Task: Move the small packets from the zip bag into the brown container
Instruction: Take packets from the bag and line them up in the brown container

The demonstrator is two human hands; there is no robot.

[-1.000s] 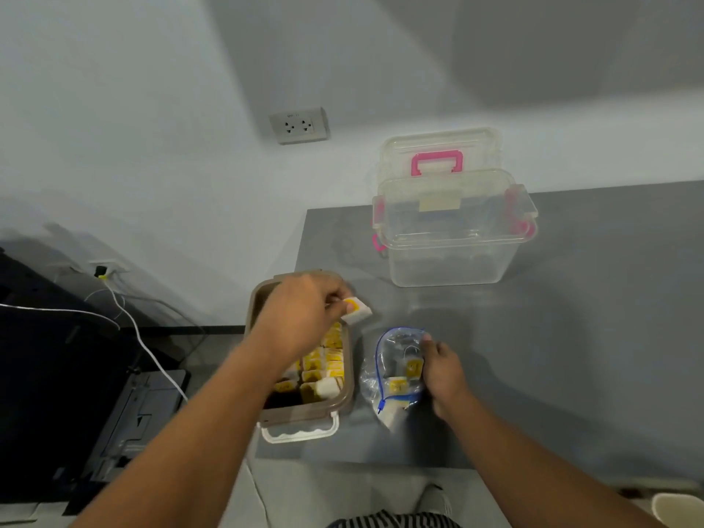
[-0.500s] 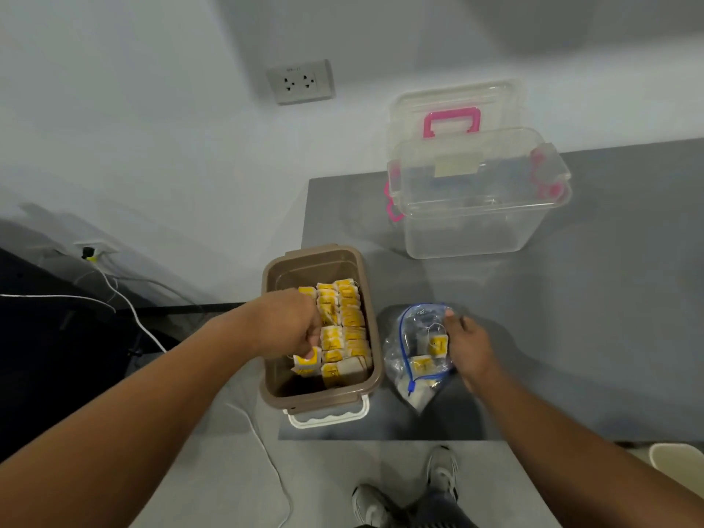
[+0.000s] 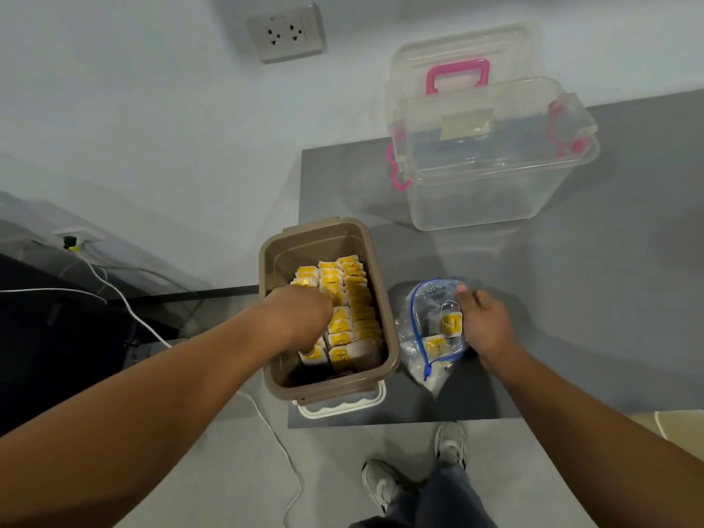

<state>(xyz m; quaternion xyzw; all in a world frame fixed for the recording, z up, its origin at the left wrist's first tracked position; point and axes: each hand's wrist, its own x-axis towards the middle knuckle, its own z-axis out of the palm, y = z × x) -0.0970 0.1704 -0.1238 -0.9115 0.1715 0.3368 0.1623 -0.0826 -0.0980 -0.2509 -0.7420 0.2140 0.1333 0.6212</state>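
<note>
Currently, left hand (image 3: 297,322) is set inside container (image 3: 316,228), fingers curled over a packet (image 3: 314,355); grip cannot be told. Just right of container, bag (image 3: 426,299) is pinched at its mouth by right hand (image 3: 489,327); bagged packets (image 3: 452,323) lie nearer that hand.

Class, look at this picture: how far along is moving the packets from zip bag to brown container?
Done: rows of yellow packets stand in the brown container. In hand: the left hand reaches among them, its grip hidden; the right hand holds the zip bag. Left: at least two bagged packets.
</note>
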